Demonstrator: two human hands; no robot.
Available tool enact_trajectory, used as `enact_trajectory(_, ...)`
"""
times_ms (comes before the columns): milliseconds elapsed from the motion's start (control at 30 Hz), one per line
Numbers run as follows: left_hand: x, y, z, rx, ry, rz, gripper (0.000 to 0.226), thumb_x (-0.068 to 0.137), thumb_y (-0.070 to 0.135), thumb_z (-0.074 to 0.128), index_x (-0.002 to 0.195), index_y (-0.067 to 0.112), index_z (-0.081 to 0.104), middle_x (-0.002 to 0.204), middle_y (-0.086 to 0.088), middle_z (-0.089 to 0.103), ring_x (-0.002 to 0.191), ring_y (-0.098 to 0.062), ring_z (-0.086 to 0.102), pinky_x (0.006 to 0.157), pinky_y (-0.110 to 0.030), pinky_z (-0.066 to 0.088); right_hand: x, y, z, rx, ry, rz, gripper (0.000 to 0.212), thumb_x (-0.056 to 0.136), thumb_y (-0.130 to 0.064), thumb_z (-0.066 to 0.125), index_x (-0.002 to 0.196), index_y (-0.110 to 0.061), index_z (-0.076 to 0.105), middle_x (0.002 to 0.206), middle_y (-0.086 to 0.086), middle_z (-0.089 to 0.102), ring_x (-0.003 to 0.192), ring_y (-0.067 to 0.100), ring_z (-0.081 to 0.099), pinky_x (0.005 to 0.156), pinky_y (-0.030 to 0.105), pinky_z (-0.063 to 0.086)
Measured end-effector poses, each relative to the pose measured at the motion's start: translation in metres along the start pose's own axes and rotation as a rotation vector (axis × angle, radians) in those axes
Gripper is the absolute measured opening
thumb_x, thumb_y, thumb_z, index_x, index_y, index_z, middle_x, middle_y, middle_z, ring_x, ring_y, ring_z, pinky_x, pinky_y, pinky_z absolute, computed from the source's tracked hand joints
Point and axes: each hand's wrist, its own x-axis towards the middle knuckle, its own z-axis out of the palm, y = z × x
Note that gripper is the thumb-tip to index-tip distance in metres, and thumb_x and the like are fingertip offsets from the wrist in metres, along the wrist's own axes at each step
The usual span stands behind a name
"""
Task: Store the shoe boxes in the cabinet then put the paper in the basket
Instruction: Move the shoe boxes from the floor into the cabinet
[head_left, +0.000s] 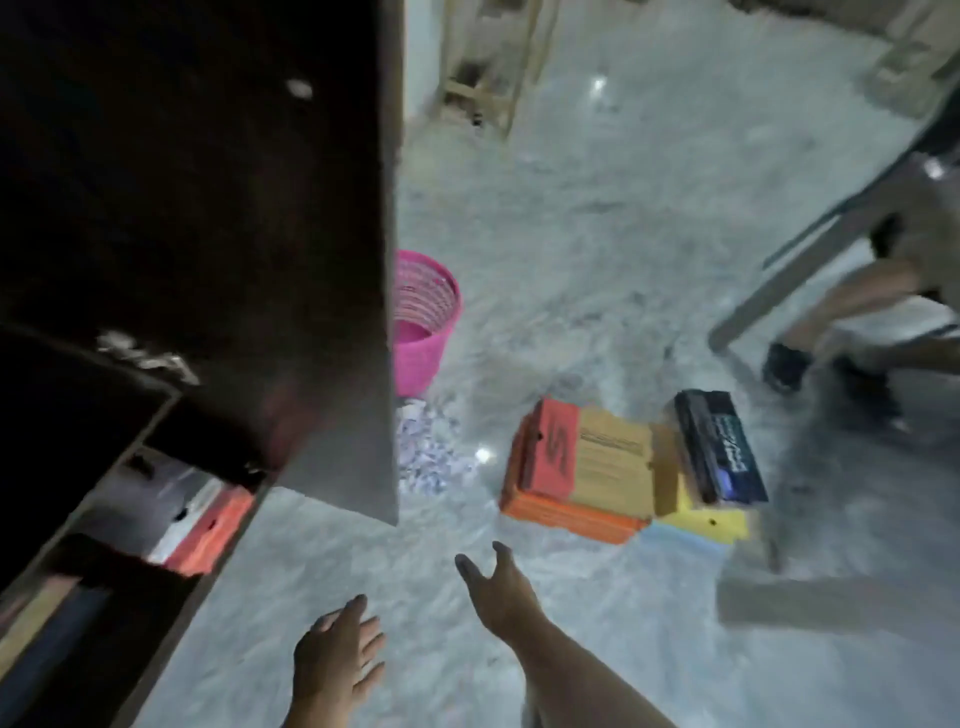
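Two bare hands reach over a pale marble floor (597, 208). The left hand (340, 657), at 6 o'clock, is flat with fingers spread, holding nothing. The right hand (493, 587) stretches toward 1 o'clock, fingers open, also empty. Ahead of it, apart, lies a stack of shoe boxes (587, 467): orange, tan, yellow and one dark box (719, 447); the exact count is unclear. One orange box (213, 530) sits inside the dark cabinet (208, 208) at 9 o'clock. One pink basket (421, 322) stands at 12 o'clock, with a pile of paper scraps (426, 452) just beside it.
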Motion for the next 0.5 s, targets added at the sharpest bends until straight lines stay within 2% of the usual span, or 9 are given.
enact_trajectory(100,-0.005,-0.005,0.095,0.206,-0.122,0.028,0.026,0.098,0.030,0.063,0.114,0.010,0.060,0.113,-0.018,0.063,0.110,-0.034,0.061,0.103,-0.051,0.046,0.032,0.064,-0.086,0.074,0.139,0.123,0.080,0.098,-0.061,0.047,0.159,-0.016,0.023,0.157,0.014,0.043,0.143,0.033,0.042,0.113,0.037,0.036)
enact_trajectory(200,0.008,-0.010,0.171,0.401,-0.183,0.122,0.017,0.097,0.027,0.063,0.093,0.011,0.059,0.094,-0.010,0.063,0.082,-0.024,0.060,0.080,-0.042,0.050,0.063,0.111,-0.157,0.172,0.244,0.181,0.077,0.098,-0.058,0.049,0.158,-0.015,0.026,0.157,0.015,0.043,0.142,0.035,0.044,0.112,0.040,0.037)
enact_trajectory(233,0.016,-0.012,0.193,0.452,-0.183,0.152,0.017,0.096,0.027,0.064,0.092,0.011,0.061,0.092,-0.010,0.064,0.080,-0.022,0.060,0.080,-0.041,0.051,0.074,0.123,-0.175,0.190,0.271,0.192,0.076,0.099,-0.057,0.049,0.158,-0.015,0.027,0.156,0.015,0.044,0.142,0.036,0.044,0.112,0.041,0.037)
enact_trajectory(267,0.027,-0.016,0.216,0.507,-0.179,0.183,0.015,0.095,0.028,0.065,0.094,0.013,0.064,0.095,-0.010,0.066,0.082,-0.023,0.062,0.082,-0.041,0.053,0.089,0.135,-0.194,0.211,0.293,0.203,0.074,0.099,-0.057,0.049,0.157,-0.014,0.029,0.155,0.016,0.045,0.141,0.036,0.044,0.112,0.042,0.037)
enact_trajectory(333,0.052,-0.021,0.257,0.603,-0.172,0.252,0.022,0.093,0.031,0.068,0.107,0.015,0.067,0.099,-0.012,0.068,0.082,-0.026,0.064,0.078,-0.039,0.055,0.121,0.152,-0.221,0.245,0.314,0.215,0.071,0.100,-0.055,0.050,0.154,-0.013,0.032,0.155,0.017,0.045,0.141,0.037,0.044,0.111,0.042,0.037)
enact_trajectory(400,0.087,-0.025,0.301,0.702,-0.162,0.296,0.025,0.093,0.031,0.067,0.113,0.016,0.065,0.106,-0.011,0.068,0.086,-0.026,0.065,0.076,-0.039,0.056,0.163,0.167,-0.242,0.286,0.320,0.241,0.067,0.100,-0.052,0.052,0.152,-0.013,0.037,0.153,0.017,0.048,0.140,0.036,0.045,0.110,0.040,0.038)
enact_trajectory(500,0.137,-0.021,0.359,0.795,-0.170,0.342,0.027,0.092,0.028,0.070,0.115,0.024,0.057,0.118,-0.013,0.065,0.091,-0.024,0.063,0.082,-0.041,0.056,0.230,0.184,-0.260,0.331,0.317,0.256,0.066,0.097,-0.047,0.058,0.151,-0.014,0.040,0.148,0.015,0.053,0.135,0.034,0.050,0.106,0.038,0.041)
